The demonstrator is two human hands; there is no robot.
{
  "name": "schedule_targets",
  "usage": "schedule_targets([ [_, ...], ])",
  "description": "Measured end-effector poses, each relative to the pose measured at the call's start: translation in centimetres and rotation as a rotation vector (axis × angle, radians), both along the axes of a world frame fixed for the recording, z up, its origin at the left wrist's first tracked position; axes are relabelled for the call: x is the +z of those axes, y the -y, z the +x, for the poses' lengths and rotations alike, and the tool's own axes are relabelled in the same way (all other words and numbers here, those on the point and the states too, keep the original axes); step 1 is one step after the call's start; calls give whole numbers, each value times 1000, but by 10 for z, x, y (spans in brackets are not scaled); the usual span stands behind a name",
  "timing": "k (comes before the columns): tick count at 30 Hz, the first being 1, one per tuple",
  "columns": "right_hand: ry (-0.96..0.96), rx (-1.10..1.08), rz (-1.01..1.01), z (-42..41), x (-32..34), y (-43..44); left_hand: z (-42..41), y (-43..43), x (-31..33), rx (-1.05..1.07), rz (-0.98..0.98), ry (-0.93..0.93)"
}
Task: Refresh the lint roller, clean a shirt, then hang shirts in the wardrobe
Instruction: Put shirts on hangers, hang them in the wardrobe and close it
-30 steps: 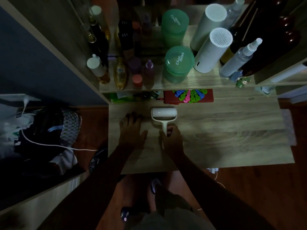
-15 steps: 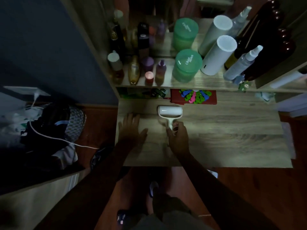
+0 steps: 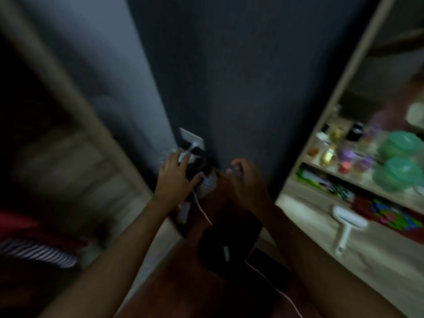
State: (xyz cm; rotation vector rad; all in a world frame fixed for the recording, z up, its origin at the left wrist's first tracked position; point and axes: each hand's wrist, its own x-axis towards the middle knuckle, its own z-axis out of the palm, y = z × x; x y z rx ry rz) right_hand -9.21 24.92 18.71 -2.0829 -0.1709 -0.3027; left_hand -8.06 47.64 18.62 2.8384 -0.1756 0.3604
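The white lint roller (image 3: pixel 346 222) lies alone on the wooden desk (image 3: pixel 371 262) at the right, handle toward me. My left hand (image 3: pixel 175 177) is spread with fingers apart over a dark pile of clothes and bags (image 3: pixel 206 180) by the wall. My right hand (image 3: pixel 246 177) hovers just right of that pile, fingers loosely curled, with nothing visible in it. A striped and red garment (image 3: pixel 34 246) shows at the lower left edge. The whole frame is blurred by motion.
A dark blue wall (image 3: pixel 229 76) fills the middle, with a white socket plate (image 3: pixel 191 138) and a white cable (image 3: pixel 204 214) trailing down. A shelf (image 3: pixel 358 187) at the right holds green jars and several small bottles. A black object (image 3: pixel 227 246) sits on the floor.
My view has swung left from the desk to the wall. My right hand let go of the lint roller's handle, and both hands moved left toward the pile.
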Motion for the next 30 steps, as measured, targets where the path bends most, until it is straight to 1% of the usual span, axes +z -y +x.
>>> schedule_targets([
  [3, 149, 193, -1, 3, 77, -97, -36, -94, 85, 130, -7, 151],
  [7, 378, 455, -24, -15, 189, -212, -104, -189, 208, 216, 65, 458],
  [11, 569, 597, 50, -47, 293, -299, -170, -255, 311, 335, 222, 730],
  [14, 697, 656, 48, -62, 352, -348, -202, -295, 367, 398, 317, 807],
  [18, 867, 733, -12, -76, 416, -399, -225, -342, 414, 499, 417, 805],
  [21, 912, 781, -81, -77, 449, -428, -232, -369, 435, 577, 443, 743],
  [26, 916, 767, -255, -49, 490, -469, -228, -401, 464, 684, 464, 529],
  [30, 931, 758, -489, -28, 498, -498, -207, -418, 494, 753, 458, 336],
])
